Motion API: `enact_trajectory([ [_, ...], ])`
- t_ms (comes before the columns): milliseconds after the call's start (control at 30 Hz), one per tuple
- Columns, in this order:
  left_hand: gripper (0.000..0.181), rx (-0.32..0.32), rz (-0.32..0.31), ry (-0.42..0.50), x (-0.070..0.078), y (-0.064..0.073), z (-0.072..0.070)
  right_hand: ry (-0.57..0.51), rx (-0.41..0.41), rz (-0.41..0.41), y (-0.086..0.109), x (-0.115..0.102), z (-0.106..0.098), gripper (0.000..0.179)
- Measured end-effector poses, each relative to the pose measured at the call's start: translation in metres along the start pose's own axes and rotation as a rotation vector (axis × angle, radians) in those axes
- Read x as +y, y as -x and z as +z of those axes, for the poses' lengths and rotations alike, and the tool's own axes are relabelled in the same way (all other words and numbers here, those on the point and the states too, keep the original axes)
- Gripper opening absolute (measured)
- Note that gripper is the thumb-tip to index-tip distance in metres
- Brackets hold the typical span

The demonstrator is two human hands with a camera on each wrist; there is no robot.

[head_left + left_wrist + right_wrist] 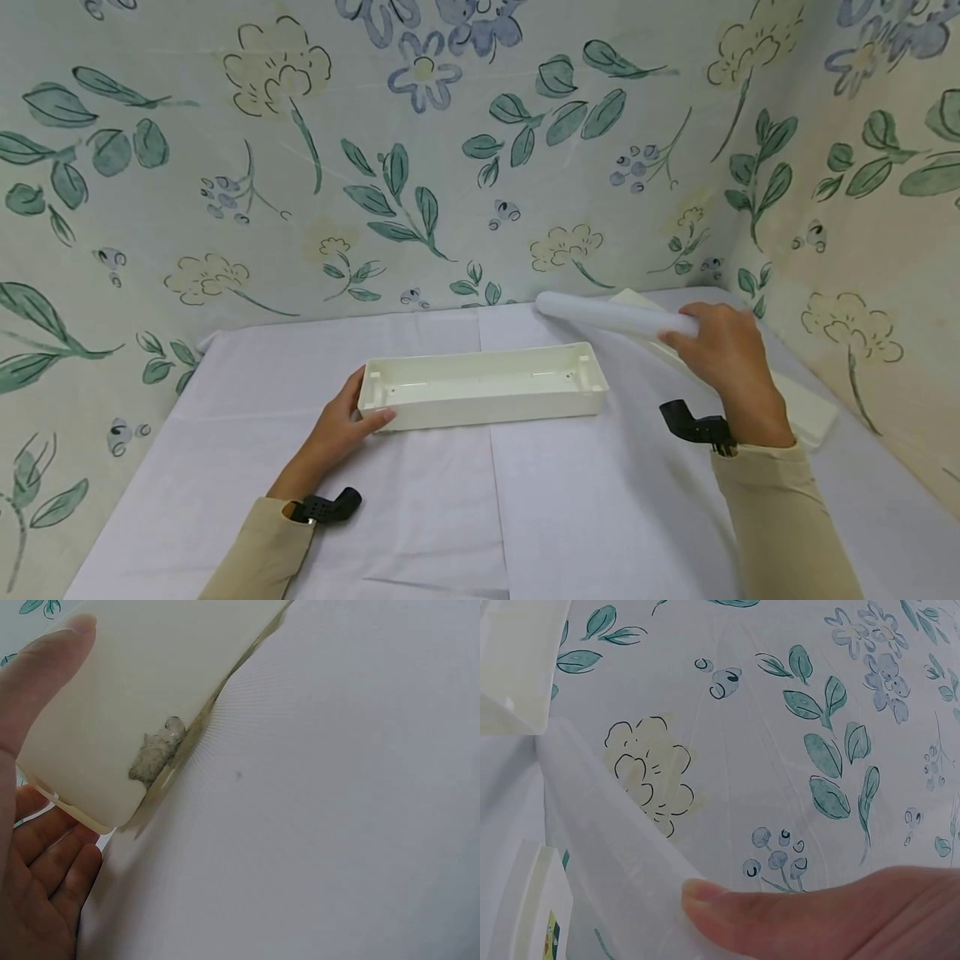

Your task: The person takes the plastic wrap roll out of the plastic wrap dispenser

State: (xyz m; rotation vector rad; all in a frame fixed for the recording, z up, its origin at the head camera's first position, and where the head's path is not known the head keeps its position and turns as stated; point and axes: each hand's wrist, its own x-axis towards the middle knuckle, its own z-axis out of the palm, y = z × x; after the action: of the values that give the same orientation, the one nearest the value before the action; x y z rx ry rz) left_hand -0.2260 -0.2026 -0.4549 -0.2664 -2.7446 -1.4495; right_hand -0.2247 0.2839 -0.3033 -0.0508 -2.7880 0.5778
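A long, shallow cream plastic box lies crosswise on the table, its open side up and its inside bare. My left hand grips the box's left end, thumb on the front wall and fingers behind the end. The left wrist view shows a greyish patch at the lower edge of the box's wall. To the right, my right hand holds a white, translucent roll by its near end. The roll's far end points left, beyond the box's back right corner.
Partly behind the roll and right forearm, a long cream lid-like piece lies slanting along the table's right side. White cloth with fold lines covers the table. Flower-patterned curtains rise at the back and both sides.
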Motion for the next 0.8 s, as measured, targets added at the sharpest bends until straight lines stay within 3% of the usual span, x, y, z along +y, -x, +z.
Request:
enact_trajectory([
  [800,0.094,-0.001,0.015,0.005,-0.003,0.000,0.001,0.025,-0.125,0.063,-0.002,0.014,-0.005,0.058],
])
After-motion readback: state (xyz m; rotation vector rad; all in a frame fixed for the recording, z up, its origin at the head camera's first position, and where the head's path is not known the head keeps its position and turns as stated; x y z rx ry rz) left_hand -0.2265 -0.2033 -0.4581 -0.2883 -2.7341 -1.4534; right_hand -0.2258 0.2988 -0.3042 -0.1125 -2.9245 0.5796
